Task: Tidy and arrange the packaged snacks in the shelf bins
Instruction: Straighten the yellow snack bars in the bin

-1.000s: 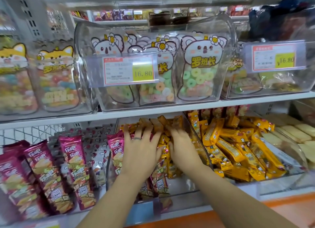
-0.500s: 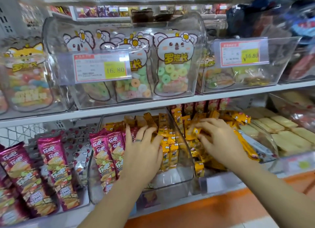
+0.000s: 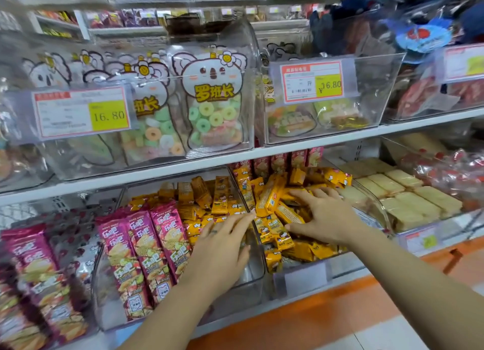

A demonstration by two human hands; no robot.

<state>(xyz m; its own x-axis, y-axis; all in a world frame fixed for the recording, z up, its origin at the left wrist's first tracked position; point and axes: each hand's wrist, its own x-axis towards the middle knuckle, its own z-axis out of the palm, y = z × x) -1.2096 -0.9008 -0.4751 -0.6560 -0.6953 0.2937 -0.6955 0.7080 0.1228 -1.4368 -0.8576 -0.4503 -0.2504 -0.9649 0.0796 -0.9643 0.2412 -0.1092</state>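
On the lower shelf, a clear middle bin holds upright pink snack packs on its left and small yellow packs behind. My left hand lies inside this bin, fingers straight, resting on the yellow packs beside the pink ones. The bin to its right is heaped with loose yellow packs. There my right hand is spread over the heap, fingers on the packs and thumb out to the left, with nothing clearly pinched.
The upper shelf carries clear bins of koala candy bags with price tags. Further right are pale wafer packs and red-wrapped sweets. More pink packs stand at the far left. An orange strip runs below the shelf.
My right hand left the middle bin and moved right onto the heap of yellow packs. My left hand slid right within the middle bin. The view panned right.
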